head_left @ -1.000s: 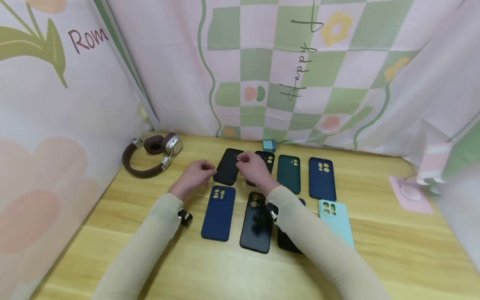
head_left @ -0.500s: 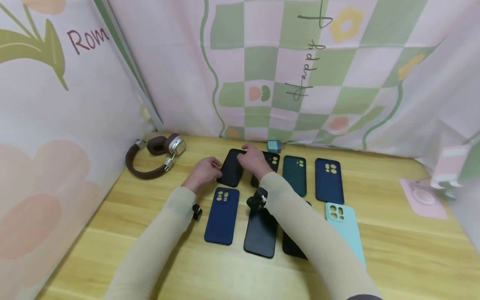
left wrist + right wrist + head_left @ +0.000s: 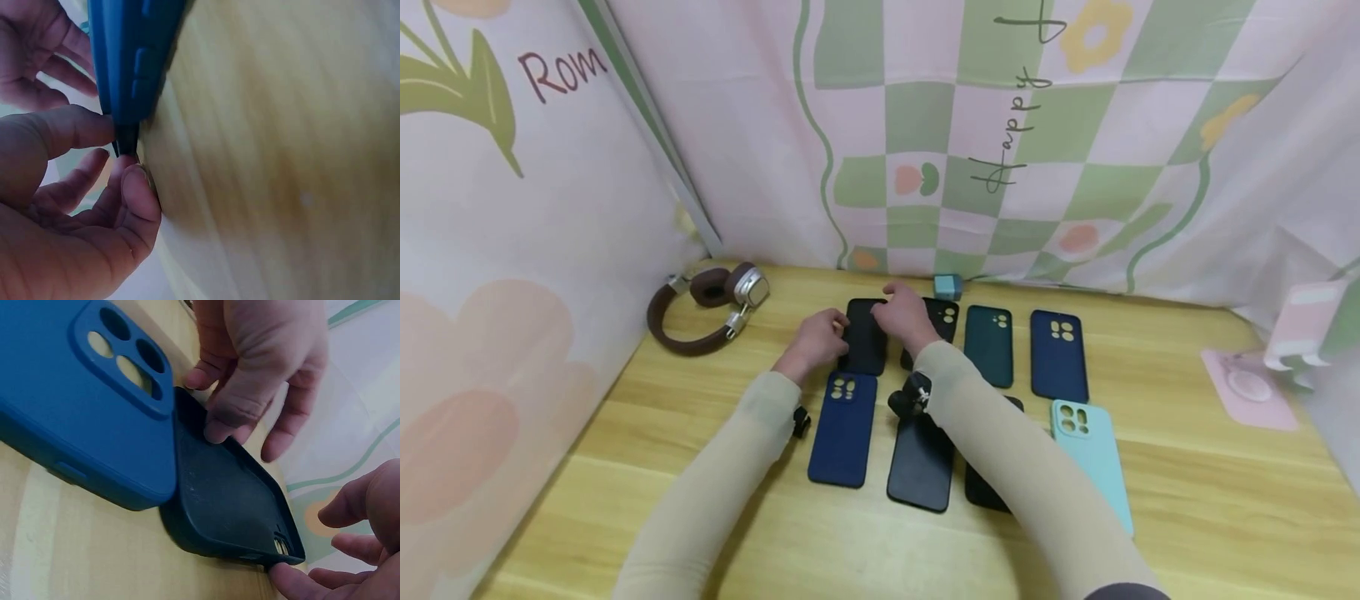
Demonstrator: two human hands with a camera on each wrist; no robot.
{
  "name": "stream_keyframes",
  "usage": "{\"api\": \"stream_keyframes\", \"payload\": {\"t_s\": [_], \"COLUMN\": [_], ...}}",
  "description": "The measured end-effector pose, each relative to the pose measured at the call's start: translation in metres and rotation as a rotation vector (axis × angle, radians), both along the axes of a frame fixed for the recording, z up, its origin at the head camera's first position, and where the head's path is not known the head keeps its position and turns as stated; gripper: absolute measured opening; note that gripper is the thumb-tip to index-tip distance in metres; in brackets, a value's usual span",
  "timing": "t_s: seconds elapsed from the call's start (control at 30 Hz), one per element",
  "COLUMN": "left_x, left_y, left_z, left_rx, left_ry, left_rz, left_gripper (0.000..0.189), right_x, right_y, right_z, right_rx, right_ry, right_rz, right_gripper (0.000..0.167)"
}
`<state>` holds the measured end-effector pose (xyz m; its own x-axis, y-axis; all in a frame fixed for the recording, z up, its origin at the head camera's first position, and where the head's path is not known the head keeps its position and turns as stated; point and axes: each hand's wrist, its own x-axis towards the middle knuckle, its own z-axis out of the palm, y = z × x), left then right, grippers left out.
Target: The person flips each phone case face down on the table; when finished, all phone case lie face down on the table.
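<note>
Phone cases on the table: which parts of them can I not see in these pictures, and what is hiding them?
Head: upper right corner of the rear left case, behind the right hand.
Head: upper end of the front black case, behind the wrist camera.
Head: much of the black case beside it, behind the right sleeve.
Left wrist: rest of the blue case, cut off by the top edge.

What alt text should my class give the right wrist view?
The left hand pinches the edge of a dark phone case, hollow side up, while the right hand touches its corner. At picture left, a blue case with camera cutouts lies on a table.
</note>
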<state>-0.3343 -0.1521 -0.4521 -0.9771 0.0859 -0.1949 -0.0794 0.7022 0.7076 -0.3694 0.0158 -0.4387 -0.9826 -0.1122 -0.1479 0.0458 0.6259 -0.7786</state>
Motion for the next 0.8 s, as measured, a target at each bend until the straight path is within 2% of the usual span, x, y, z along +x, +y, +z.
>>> {"api": "stream_keyframes", "payload": {"t_s": [0.2, 0.33, 0.5, 0.67, 0.8], "left_x": [0.001, 0.001, 0.004, 0.010, 0.016], "left_y": [0.006, 0.006, 0.000, -0.002, 0.001], "left_z": [0.002, 0.002, 0.001, 0.005, 0.011], "left_rx": [-0.057, -0.050, 0.077, 0.236, 0.306], "left_ry": [0.018, 0.078, 0.147, 0.171, 0.181], "left_rz": [-0.003, -0.003, 0.019, 0.088, 0.133], "left_gripper": [0.042, 0.039, 0.038, 0.040, 0.040], "right_x": [0.001, 0.001, 0.005, 0.009, 0.012], "right_y": [0.002, 0.003, 0.006, 0.009, 0.012], "right_z": [0.000, 0.001, 0.006, 0.014, 0.017], "right_rx": [0.008, -0.009, -0.054, -0.101, -0.120], "right_ry": [0.007, 0.019, 0.030, 0.040, 0.047], "right_rz": [-0.006, -0.003, -0.005, -0.010, -0.027], "right_gripper": [0.049, 0.049, 0.049, 0.050, 0.047]}}
